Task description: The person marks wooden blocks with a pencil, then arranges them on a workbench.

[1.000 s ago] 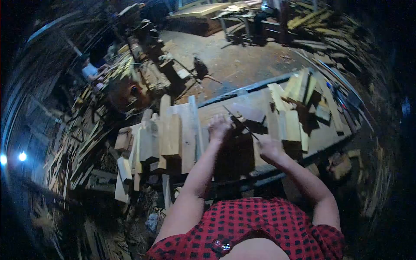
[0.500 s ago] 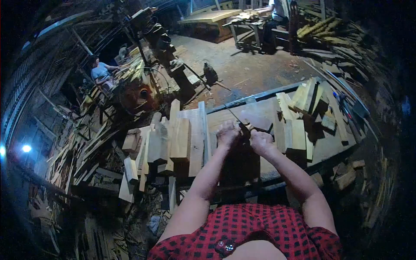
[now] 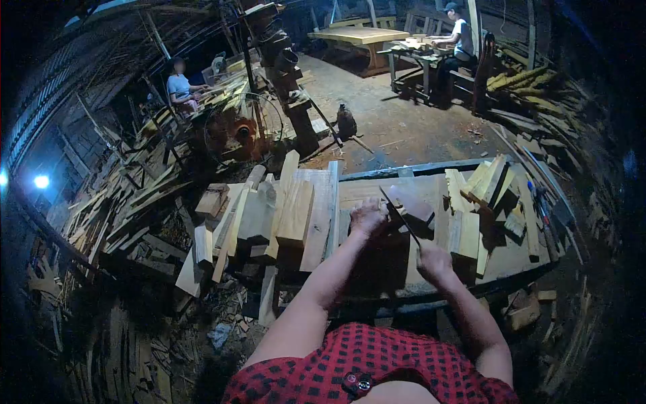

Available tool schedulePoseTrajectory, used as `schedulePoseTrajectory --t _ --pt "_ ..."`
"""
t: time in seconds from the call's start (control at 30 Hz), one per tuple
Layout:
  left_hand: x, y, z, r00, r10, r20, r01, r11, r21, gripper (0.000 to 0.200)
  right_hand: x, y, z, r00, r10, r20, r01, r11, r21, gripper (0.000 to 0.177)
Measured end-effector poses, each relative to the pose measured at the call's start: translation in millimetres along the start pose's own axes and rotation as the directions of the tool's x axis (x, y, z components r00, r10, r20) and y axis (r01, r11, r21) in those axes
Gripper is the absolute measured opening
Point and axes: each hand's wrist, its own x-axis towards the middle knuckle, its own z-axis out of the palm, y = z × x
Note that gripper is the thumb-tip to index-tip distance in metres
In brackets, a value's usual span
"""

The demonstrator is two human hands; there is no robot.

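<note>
In my right hand (image 3: pixel 435 261), closed around its near end, is a long, thin, dark file-like tool (image 3: pixel 400 213). It slants up and left, its far end close to the fingers of my left hand (image 3: pixel 369 217). That left hand is closed low over the workbench (image 3: pixel 420 273); I cannot tell what is in its fingers. Just right of it lies a pale, flat piece (image 3: pixel 412 199). Thick wooden blocks stand on both sides, a block (image 3: pixel 296 212) to the left and another block (image 3: pixel 464 232) to the right.
Several tools with blue and red handles (image 3: pixel 538 195) lie at the bench's right end. Scrap wood (image 3: pixel 128 202) is heaped on the left. Beyond the bench, one person (image 3: pixel 180 87) sits at the left and another person (image 3: pixel 461 44) works at a table (image 3: pixel 410 48).
My right hand has drawn back toward me and to the right, bringing the file-like tool with it. My left hand stays near the same spot on the bench. The view has tilted up.
</note>
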Motion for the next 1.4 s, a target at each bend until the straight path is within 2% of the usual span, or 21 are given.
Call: schedulePoseTrajectory --t 0.07,0.13,0.23,0.4,0.5,0.6,0.67,0.73,0.8,0.9,0.93,0.97,1.03,1.07,1.13,1.2,1.23,1.3,1.33,1.37,1.4 --pt "1 -3 6 1.000 0.013 -0.015 -0.013 1.000 -0.013 0.032 32 -20 -9 0.996 0.079 0.047 -0.081 0.996 0.043 0.018" --pt "1 1 -1 1.000 -0.005 -0.025 0.004 1.000 -0.024 0.031 60 -23 10 0.999 0.037 -0.015 -0.037 0.998 0.043 0.018" --pt "0 0 0 0.997 0.033 -0.065 -0.034 0.999 -0.005 0.031 71 -29 11 0.998 0.058 0.023 -0.058 0.998 0.005 0.018" --pt "-3 7 -6 0.998 -0.012 -0.055 0.012 1.000 0.008 0.034 17 -16 -3 0.989 0.130 0.071 -0.134 0.990 0.052 0.018" --pt "-3 3 -3 0.997 0.032 -0.077 -0.030 0.999 0.021 0.035 -33 -8 -19 0.988 0.120 0.095 -0.120 0.993 -0.003 0.020" --pt "0 3 -4 0.998 0.008 -0.062 -0.008 1.000 -0.007 0.035 -50 -4 -16 0.982 0.125 0.139 -0.131 0.991 0.031 0.022" --pt "1 -2 5 0.997 0.015 -0.078 -0.015 1.000 -0.009 0.034 -37 -11 -20 0.987 0.109 0.114 -0.107 0.994 -0.023 0.021" --pt "2 -4 9 0.994 0.024 -0.104 -0.025 1.000 -0.009 0.034 -9 -8 -9 1.000 -0.017 -0.015 0.017 1.000 -0.005 0.019" --pt "3 -5 8 0.998 0.036 -0.052 -0.037 0.999 -0.018 0.034 30 -15 1 0.990 0.118 0.083 -0.120 0.992 0.028 0.017" --pt "-1 -4 7 0.995 0.027 -0.099 -0.030 0.999 -0.026 0.033 58 -22 15 0.999 0.049 0.017 -0.048 0.997 -0.059 0.016" --pt "1 -4 6 0.993 0.033 -0.109 -0.036 0.999 -0.022 0.033 55 -34 -1 0.992 0.104 0.071 -0.105 0.994 0.007 0.016" --pt "2 -3 5 0.997 0.021 -0.079 -0.023 0.999 -0.025 0.034 55 -29 1 0.993 0.105 0.061 -0.106 0.994 0.010 0.016" --pt "1 0 2 0.999 0.013 -0.041 -0.014 1.000 -0.027 0.034 41 -24 4 0.976 0.180 0.119 -0.190 0.979 0.076 0.017" --pt "-1 2 0 0.999 0.010 -0.042 -0.011 1.000 -0.022 0.035 17 -23 -3 0.994 0.092 0.053 -0.093 0.995 0.022 0.019" --pt "-1 2 -4 0.999 0.010 -0.040 -0.011 1.000 -0.019 0.035 -29 9 20 1.000 0.010 -0.022 -0.009 1.000 0.023 0.020" --pt "0 3 -1 1.000 -0.006 -0.019 0.006 1.000 0.001 0.039 -71 5 -6 0.973 0.196 0.119 -0.200 0.979 0.030 0.020" --pt "2 3 0 1.000 -0.009 -0.021 0.009 1.000 -0.007 0.039 -87 7 -9 0.974 0.195 0.119 -0.199 0.980 0.021 0.020" --pt "1 2 0 1.000 -0.009 0.004 0.009 0.999 0.044 0.041 -114 15 -11 0.974 0.198 0.111 -0.214 0.964 0.158 0.021" --pt "-1 2 -1 1.000 -0.019 0.021 0.018 0.999 0.045 0.044 -114 25 -1 0.994 0.109 0.014 -0.109 0.968 0.225 0.022" --pt "-2 1 -2 1.000 -0.021 0.023 0.020 0.999 0.041 0.044 -116 31 3 0.994 0.109 0.017 -0.110 0.969 0.222 0.022" --pt "-3 1 -3 1.000 -0.023 0.005 0.023 0.998 0.051 0.043 -114 26 -2 0.993 0.121 0.006 -0.117 0.943 0.312 0.023"
